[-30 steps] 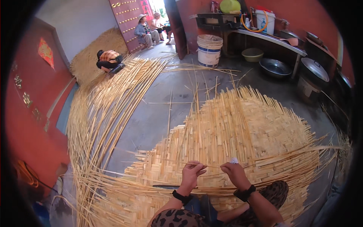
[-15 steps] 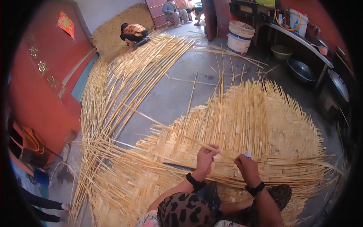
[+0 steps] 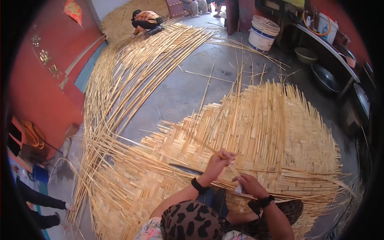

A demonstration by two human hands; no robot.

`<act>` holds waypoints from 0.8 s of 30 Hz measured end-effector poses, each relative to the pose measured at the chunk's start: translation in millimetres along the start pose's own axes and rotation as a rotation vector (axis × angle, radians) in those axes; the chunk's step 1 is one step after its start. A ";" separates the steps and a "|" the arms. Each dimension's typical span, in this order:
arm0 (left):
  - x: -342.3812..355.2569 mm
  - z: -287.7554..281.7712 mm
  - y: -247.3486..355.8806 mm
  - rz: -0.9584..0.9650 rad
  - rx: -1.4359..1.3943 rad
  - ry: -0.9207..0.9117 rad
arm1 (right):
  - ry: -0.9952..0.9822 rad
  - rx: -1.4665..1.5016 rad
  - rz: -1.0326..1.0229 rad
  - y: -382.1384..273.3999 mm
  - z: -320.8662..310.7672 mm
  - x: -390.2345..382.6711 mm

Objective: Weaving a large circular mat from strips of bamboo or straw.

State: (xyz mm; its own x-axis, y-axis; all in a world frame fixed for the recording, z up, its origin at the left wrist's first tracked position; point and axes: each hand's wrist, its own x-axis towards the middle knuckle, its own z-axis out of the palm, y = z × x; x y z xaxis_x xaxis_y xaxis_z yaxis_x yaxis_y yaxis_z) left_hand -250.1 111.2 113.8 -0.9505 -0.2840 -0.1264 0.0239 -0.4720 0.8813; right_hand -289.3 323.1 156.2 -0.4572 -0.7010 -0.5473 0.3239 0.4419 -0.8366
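Observation:
I sit on a large woven mat of pale split reeds (image 3: 306, 132). My left hand (image 3: 221, 162) is closed on a light, narrow reed strip (image 3: 233, 168) above the mat. Lower and to the right, my right hand (image 3: 250, 186) is closed on the same strip, with a small white cloth or wrap (image 3: 239, 189) at its fingers. A long dark tool (image 3: 182, 169) lies on the mat left of my hands, partly under loose strips.
Long loose reeds (image 3: 160, 60) spread along the left. A person (image 3: 146, 22) squats on them at the back; others' legs (image 3: 202, 7) show in the doorway, another's (image 3: 40, 200) at lower left. A bucket (image 3: 263, 36), basins (image 3: 324, 78) and a counter (image 3: 336, 58) line the right.
My view has tilted down. The strip that stretched to the upper left is angled more steeply, and my right hand has moved lower, its wrist turned. Legs have appeared at lower left.

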 end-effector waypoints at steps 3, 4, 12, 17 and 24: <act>2.4 -24.9 51.1 -0.127 0.145 -0.028 | 0.050 -0.124 0.052 5.9 -12.2 -1.1; 3.9 -23.5 70.4 -0.174 0.088 -0.008 | 0.068 -0.146 0.020 13.8 -20.9 2.3; 12.8 -36.0 58.5 -0.174 0.139 0.092 | 0.118 -0.348 -0.217 -1.4 -13.8 13.2; 10.2 -35.2 54.9 -0.111 0.258 0.198 | 0.278 -0.690 -0.271 -0.5 -9.5 4.6; 5.9 -44.8 44.5 0.332 0.645 0.233 | 0.227 -0.682 -0.216 10.4 -4.7 -6.2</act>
State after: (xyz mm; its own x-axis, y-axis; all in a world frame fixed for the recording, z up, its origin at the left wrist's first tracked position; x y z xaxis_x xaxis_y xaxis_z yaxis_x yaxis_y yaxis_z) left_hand -240.8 51.1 131.9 -0.8334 -0.5285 0.1616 0.0431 0.2294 0.9724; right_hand -287.0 334.6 150.8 -0.6362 -0.7112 -0.2990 -0.3439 0.6083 -0.7153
